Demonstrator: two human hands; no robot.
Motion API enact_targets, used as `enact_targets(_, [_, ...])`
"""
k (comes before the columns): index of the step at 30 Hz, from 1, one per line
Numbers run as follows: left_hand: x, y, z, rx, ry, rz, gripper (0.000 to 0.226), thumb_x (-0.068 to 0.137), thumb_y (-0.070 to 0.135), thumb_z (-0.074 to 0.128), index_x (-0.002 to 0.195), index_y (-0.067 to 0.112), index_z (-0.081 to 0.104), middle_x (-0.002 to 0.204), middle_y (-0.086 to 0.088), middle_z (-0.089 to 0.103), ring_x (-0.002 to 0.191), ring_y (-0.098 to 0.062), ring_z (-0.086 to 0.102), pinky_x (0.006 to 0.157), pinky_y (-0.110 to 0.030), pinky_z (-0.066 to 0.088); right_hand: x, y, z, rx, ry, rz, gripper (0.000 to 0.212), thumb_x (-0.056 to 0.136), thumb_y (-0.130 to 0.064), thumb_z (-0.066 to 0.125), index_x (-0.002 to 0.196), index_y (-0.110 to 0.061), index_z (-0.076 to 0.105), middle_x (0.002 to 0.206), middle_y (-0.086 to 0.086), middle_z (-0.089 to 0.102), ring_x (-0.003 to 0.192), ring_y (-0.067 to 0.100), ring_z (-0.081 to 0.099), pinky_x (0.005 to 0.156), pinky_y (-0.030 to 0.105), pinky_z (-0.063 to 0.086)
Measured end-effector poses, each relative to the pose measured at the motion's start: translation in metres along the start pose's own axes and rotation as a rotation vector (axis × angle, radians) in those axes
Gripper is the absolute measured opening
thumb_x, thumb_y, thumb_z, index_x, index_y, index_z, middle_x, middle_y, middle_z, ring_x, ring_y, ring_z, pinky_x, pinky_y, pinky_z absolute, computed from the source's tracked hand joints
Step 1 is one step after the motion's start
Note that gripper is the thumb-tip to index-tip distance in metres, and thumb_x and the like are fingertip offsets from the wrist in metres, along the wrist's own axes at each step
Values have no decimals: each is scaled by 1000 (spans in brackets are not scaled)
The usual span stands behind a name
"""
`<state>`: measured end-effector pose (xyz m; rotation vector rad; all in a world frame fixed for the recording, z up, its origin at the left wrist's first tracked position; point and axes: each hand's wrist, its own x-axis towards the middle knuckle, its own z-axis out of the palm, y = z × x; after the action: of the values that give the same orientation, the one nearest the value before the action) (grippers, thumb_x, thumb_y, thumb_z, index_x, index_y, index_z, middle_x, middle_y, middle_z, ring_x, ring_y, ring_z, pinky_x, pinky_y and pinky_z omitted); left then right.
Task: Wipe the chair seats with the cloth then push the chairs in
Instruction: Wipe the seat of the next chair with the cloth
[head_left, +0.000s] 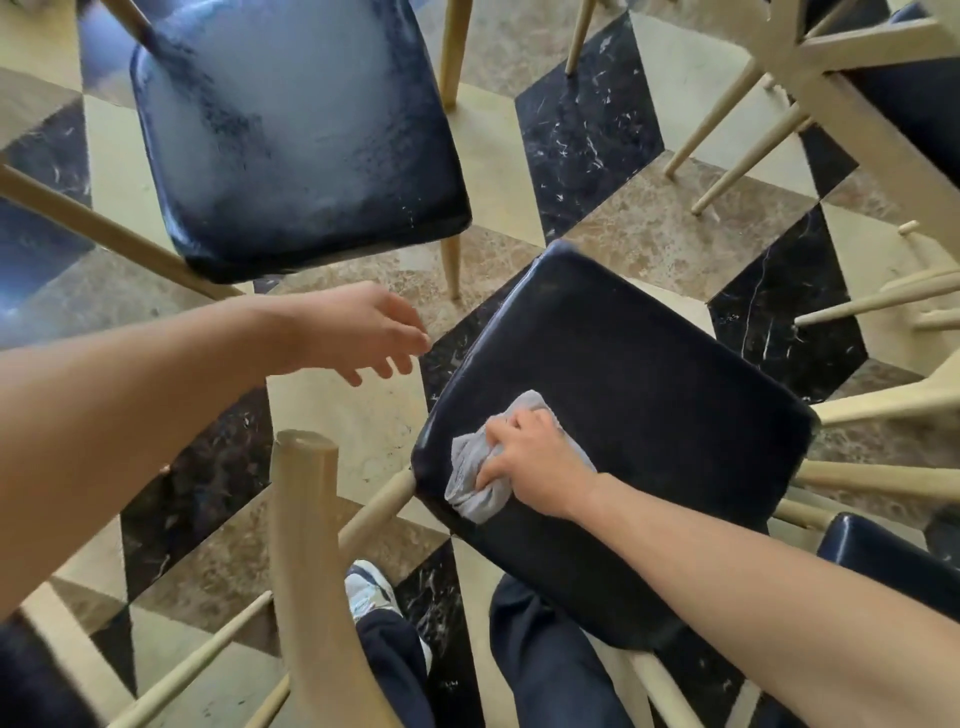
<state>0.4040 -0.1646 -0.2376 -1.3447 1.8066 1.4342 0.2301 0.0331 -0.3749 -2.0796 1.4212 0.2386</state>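
Note:
A dark blue padded chair seat (634, 395) with pale wooden legs stands right below me. On its near left corner my right hand (535, 462) grips a bunched grey cloth (475, 478) and presses it onto the seat. My left hand (358, 332) hovers over the floor to the left of that seat, fingers loosely spread, holding nothing. A second dark blue chair seat (296, 135) stands further away at the upper left, its surface shiny with pale streaks.
A pale wooden chair back post (306, 545) rises close in front of my legs. More pale chair legs and table frame parts (841, 98) crowd the right side. Another dark seat corner (883, 561) shows at lower right. The floor is patterned marble tile.

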Motion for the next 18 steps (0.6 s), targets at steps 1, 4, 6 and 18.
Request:
enact_targets(1, [2, 14, 3, 72, -29, 2, 20, 98, 35, 55, 109, 23, 67, 98, 2, 72, 91, -16, 68, 81, -39, 60, 7, 3, -6, -7, 51, 41, 29, 98, -28, 58, 113, -48, 71, 119, -2, 47, 109, 28, 43, 89, 45, 37])
enact_targets(4, [9, 48, 22, 254, -100, -19, 22, 98, 33, 52, 112, 22, 65, 98, 0, 69, 89, -18, 66, 80, -40, 60, 23, 16, -21, -4, 187, 251, 38, 99, -22, 50, 119, -49, 68, 121, 1, 46, 109, 31, 44, 88, 47, 39])
enact_targets(6, [17, 62, 44, 372, -145, -37, 23, 97, 30, 52, 112, 18, 64, 99, -4, 68, 90, -21, 65, 81, -42, 59, 24, 31, -24, 75, 259, 402, 44, 96, -16, 49, 124, -46, 65, 126, 3, 46, 111, 34, 43, 90, 47, 39])
enact_targets(18, [9, 63, 57, 720, -167, 18, 35, 95, 34, 50, 117, 11, 66, 116, -10, 64, 104, -35, 63, 92, -48, 54, -62, -57, 59, 158, -7, 218, 28, 89, -13, 58, 98, -37, 71, 121, -3, 47, 110, 29, 40, 87, 48, 36])
